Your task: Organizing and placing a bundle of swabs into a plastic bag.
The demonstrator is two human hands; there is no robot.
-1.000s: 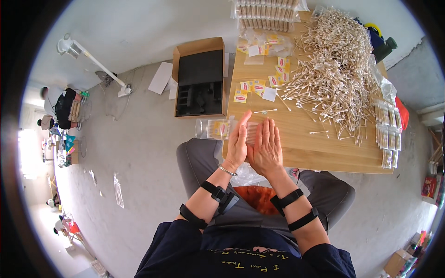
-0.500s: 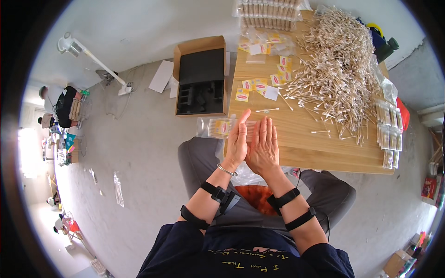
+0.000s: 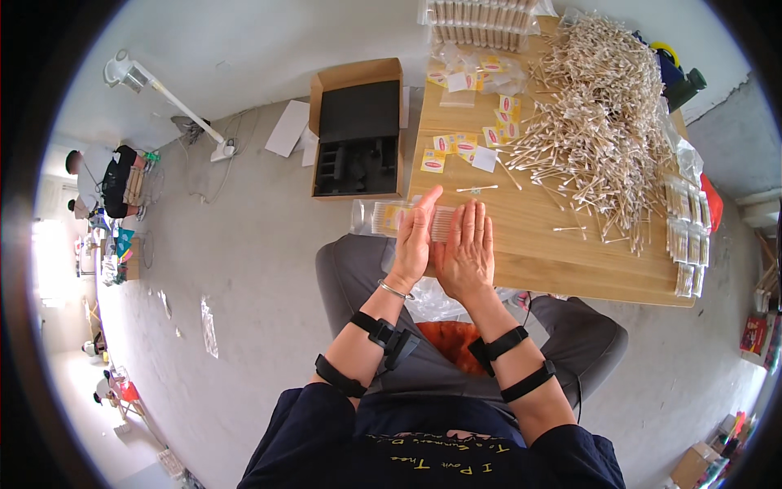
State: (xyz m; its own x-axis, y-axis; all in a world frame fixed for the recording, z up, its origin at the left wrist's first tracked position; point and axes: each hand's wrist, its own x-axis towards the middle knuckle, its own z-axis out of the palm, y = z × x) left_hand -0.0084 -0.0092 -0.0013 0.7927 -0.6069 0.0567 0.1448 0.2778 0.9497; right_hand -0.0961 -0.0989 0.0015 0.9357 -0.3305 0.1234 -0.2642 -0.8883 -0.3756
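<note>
A neat row of cotton swabs (image 3: 442, 222) lies at the table's near left edge, between my two hands. My left hand (image 3: 415, 238) stands on its edge at the row's left side, fingers stretched out. On the other side, my right hand (image 3: 466, 248) lies with straight fingers beside the swabs and partly over them; its palm is hidden. Just left of my left hand, a clear bag (image 3: 362, 218) with swabs and a yellow card in it sticks out past the table edge. A loose cotton swab (image 3: 477, 189) rests beyond my fingertips.
A large heap of loose swabs (image 3: 599, 122) covers the table's far right. Yellow cards (image 3: 466, 147) are scattered at the left. Packed swab bags stand at the right edge (image 3: 687, 232) and far end (image 3: 481, 24). An open cardboard box (image 3: 358, 130) sits on the floor.
The whole view has shifted slightly. My hands keep nearly the same pose, with a little more of the swab row showing between them.
</note>
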